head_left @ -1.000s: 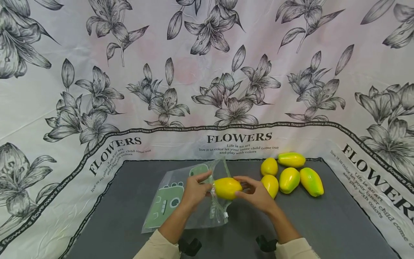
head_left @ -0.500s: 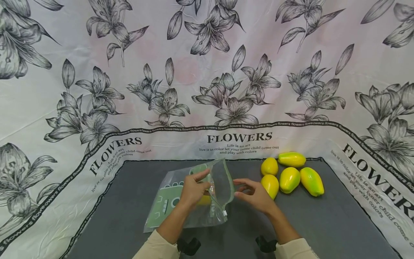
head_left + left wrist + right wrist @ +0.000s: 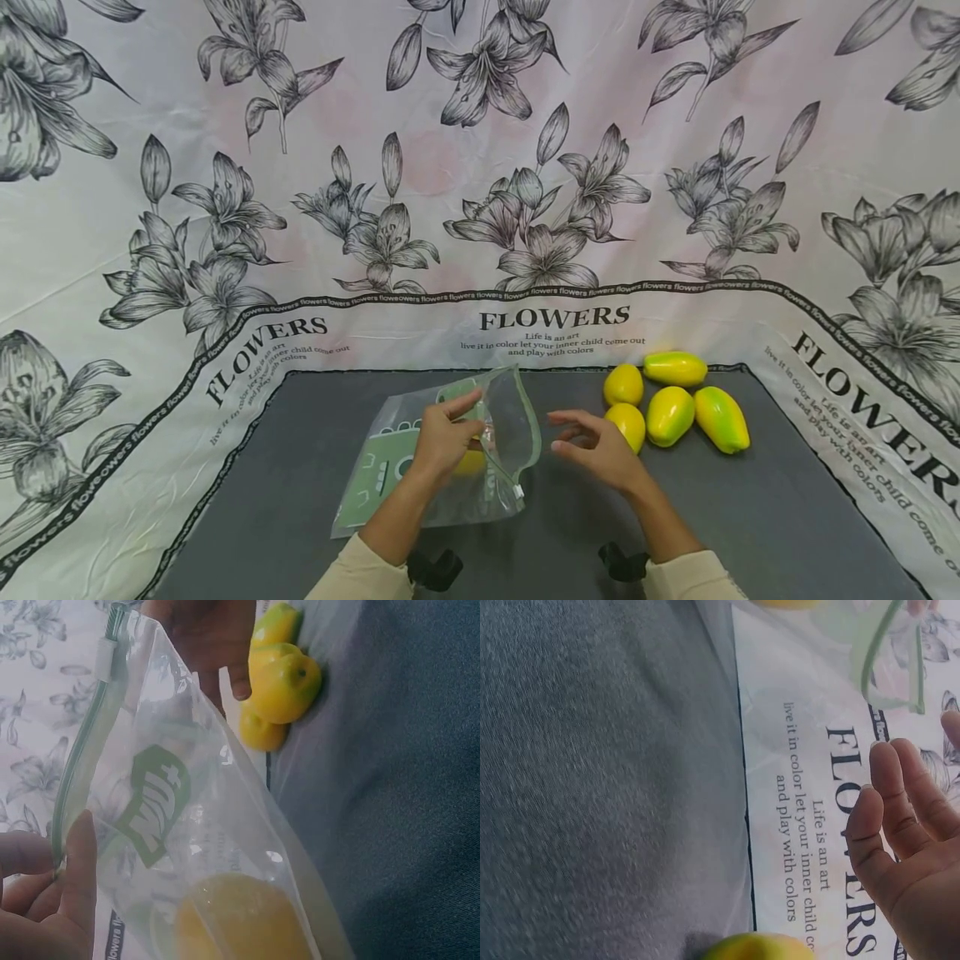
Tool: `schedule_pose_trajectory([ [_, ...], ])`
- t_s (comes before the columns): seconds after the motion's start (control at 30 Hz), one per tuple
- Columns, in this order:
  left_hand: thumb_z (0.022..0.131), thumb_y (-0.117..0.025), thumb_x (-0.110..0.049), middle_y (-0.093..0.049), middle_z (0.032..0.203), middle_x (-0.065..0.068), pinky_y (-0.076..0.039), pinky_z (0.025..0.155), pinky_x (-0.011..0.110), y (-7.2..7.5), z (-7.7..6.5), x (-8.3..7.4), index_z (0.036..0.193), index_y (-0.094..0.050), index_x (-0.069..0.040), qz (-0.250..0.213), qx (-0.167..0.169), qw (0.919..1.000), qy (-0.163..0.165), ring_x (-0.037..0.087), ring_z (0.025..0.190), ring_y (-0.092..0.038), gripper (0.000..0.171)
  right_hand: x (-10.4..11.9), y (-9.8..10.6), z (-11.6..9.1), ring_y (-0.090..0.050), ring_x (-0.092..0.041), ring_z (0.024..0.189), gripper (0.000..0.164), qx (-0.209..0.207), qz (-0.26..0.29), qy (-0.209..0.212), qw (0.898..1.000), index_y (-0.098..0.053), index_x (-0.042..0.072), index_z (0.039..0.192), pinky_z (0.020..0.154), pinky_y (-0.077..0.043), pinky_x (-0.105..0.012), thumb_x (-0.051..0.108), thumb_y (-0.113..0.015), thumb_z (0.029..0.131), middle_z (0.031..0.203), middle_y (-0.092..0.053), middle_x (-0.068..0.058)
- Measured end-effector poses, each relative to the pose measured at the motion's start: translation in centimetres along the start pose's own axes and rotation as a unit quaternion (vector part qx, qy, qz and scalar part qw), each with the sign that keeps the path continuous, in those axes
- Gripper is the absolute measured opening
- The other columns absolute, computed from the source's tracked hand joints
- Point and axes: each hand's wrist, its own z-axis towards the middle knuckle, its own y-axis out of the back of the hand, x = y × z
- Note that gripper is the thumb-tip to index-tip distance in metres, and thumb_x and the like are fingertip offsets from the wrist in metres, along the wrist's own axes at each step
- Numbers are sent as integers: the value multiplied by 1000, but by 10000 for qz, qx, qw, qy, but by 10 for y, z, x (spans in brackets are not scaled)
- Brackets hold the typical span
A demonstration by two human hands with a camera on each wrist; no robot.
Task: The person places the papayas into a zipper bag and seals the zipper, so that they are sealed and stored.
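Observation:
A clear zip bag (image 3: 367, 492) with green print lies on the grey table, its green-edged mouth gaping to the right. My left hand (image 3: 447, 442) pinches the mouth's rim between thumb and fingers, as the left wrist view shows. Inside the bag is one yellow mango-like fruit (image 3: 240, 922), partly hidden behind the left hand in the head view. My right hand (image 3: 600, 450) holds nothing; its fingers are spread and relaxed, just right of the bag's mouth. A white slider (image 3: 106, 660) sits at one end of the zip.
Several similar yellow-green fruits (image 3: 670, 417) lie grouped at the back right, one partly behind the right hand. Grey cloth (image 3: 255, 500) covers the table, and a white flower-printed sheet (image 3: 555, 333) rises behind it. Black straps (image 3: 437, 571) hang at both wrists.
The yellow fruit, held at the mouth by my right hand a second ago, is now inside the bag. My right hand let go and drew slightly right; the left hand keeps its grip.

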Motion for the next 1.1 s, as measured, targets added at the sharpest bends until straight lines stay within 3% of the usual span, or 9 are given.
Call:
schedule_pose_trajectory([
  [0.2, 86, -58, 12, -44, 143, 20, -60, 65, 38, 2, -2, 3, 136, -51, 3, 34, 79, 10000, -12, 29, 80, -68, 51, -2, 18, -2, -61, -30, 97, 41, -121, -126, 128, 9998, -59, 0, 129, 78, -56, -42, 7, -68, 90, 126, -56, -21],
  [0.4, 88, -56, 12, -42, 143, 22, -60, 66, 39, 3, -3, 1, 137, -49, 6, -6, 191, 9998, 3, 31, 83, -67, 50, -6, 56, -2, -58, -34, 101, 45, -317, -654, -37, 9974, -57, 4, 134, 80, -54, -40, 10, -67, 91, 128, -56, -20],
  [0.63, 87, -56, 13, -42, 143, 22, -60, 67, 39, 3, -3, 0, 137, -49, 7, -22, 184, 9998, 17, 32, 83, -67, 50, -10, 97, 1, -48, -39, 108, 51, -464, -1428, -337, 9881, -51, 3, 138, 81, -45, -49, 17, -67, 92, 130, -54, -19],
  [0.93, 87, -57, 11, -43, 143, 21, -60, 67, 39, 3, -3, 7, 137, -50, 4, -28, 173, 9998, 0, 29, 83, -68, 51, -31, 122, 3, -38, -47, 123, 59, -211, -1829, -760, 9800, -45, 1, 142, 91, -34, -70, 21, -68, 91, 141, -44, -24],
  [1.03, 87, -57, 11, -44, 143, 20, -60, 67, 38, 4, -3, 8, 136, -51, 4, -16, 202, 9998, -10, 28, 85, -68, 50, -43, 123, 1, -38, -48, 124, 58, -67, -1994, -556, 9783, -49, -2, 139, 94, -32, -72, 12, -71, 87, 138, -46, -25],
  [1.1, 87, -57, 11, -44, 142, 20, -60, 67, 39, 4, -3, 9, 136, -50, 6, -20, 220, 9997, -63, 29, 86, -68, 50, -53, 122, 1, -44, -47, 120, 58, 43, -2307, -104, 9730, -53, -3, 135, 93, -36, -68, 7, -74, 82, 133, -52, -23],
])
